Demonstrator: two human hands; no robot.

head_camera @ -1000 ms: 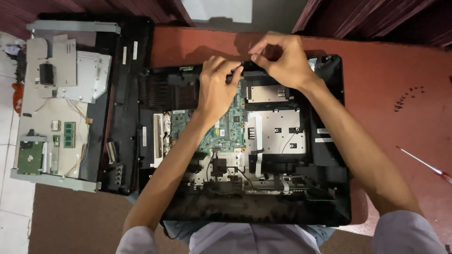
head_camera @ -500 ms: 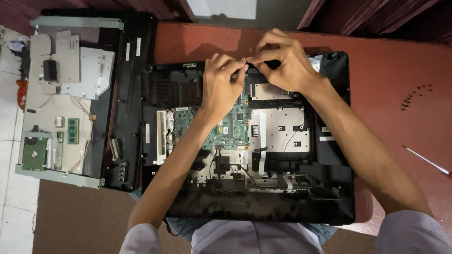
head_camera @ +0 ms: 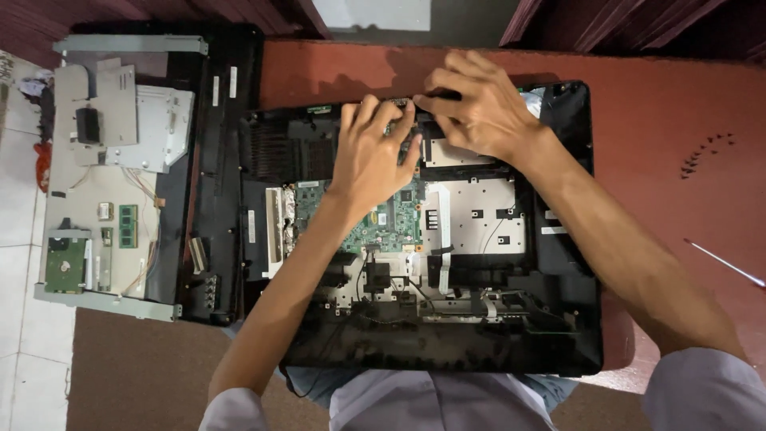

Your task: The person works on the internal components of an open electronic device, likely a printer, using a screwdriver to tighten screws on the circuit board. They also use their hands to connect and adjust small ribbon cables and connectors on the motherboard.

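Head view: my left hand and right hand pinch a small part at twelve o'clock on the opened computer. I should pull gently and evenly, sparing the green board.

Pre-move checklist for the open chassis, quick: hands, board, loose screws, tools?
1. Both hands on the chassis top edge: ok; left hand and right hand meet there.
2. What the fingertips grip: cannot tell, hidden under the fingers.
3. Green board exposed, nothing lying on it except the left wrist above: ok.
4. Screws grouped on the table, away from the chassis: ok.
5. Screwdriver within reach at right, in neither hand: ok.
6. Removed panel set aside at left, apart from the hands: ok.
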